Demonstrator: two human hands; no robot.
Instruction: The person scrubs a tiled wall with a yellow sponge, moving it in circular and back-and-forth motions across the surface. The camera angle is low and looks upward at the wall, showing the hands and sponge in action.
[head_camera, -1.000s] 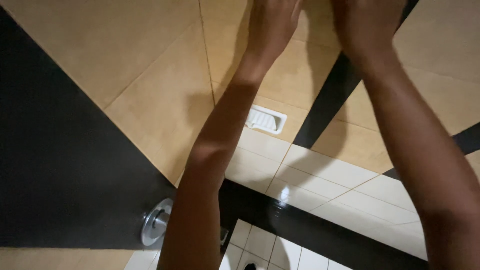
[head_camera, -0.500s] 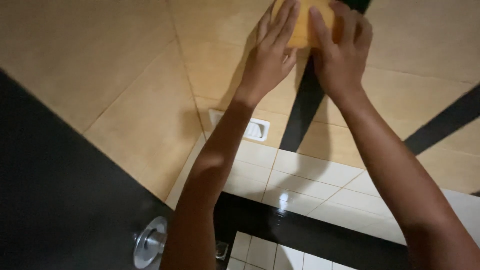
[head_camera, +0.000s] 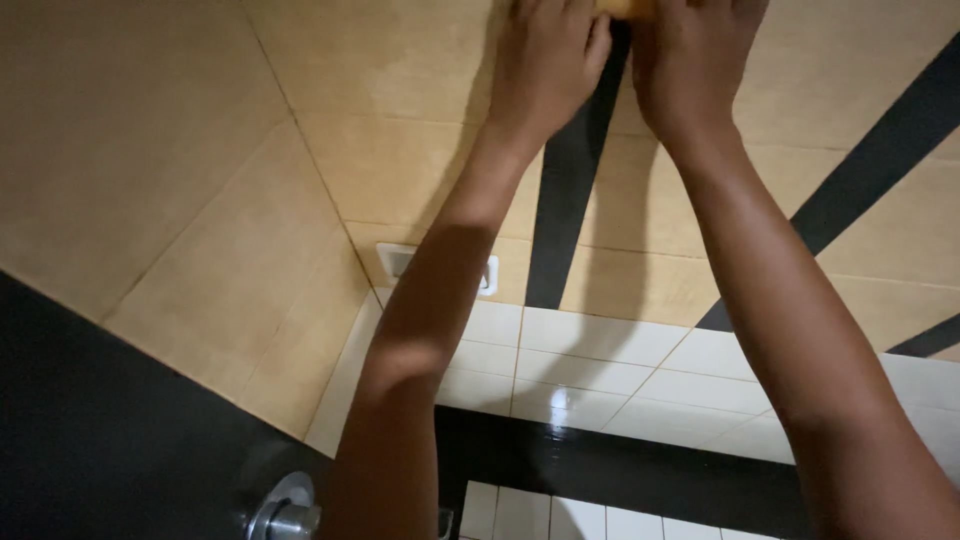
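Both hands are pressing a yellow sponge (head_camera: 628, 6) against the tan wall tiles (head_camera: 400, 60), at the very top edge of the view. Compared with half a second earlier, when most of the sponge was showing between the hands, only a thin sliver of it is now appearing above them; the hands have risen in the picture and the view has tilted down, so the white tiles (head_camera: 590, 350) below are filling more of the frame. This is suggesting that the wiping is reaching higher up the wall along the black stripe (head_camera: 565, 190). The left hand (head_camera: 545, 65) is lying with its fingers (head_camera: 560, 20) together and curled onto the left end of the sponge; the right hand (head_camera: 690, 60) is mirroring it on the right end, its fingers largely cut off by the frame. The sponge is sitting between and under the fingertips, touching the wall over the stripe. A small white wall fitting (head_camera: 400, 262) is showing beside the left forearm, and a round chrome fitting (head_camera: 285, 512) lies at the bottom.
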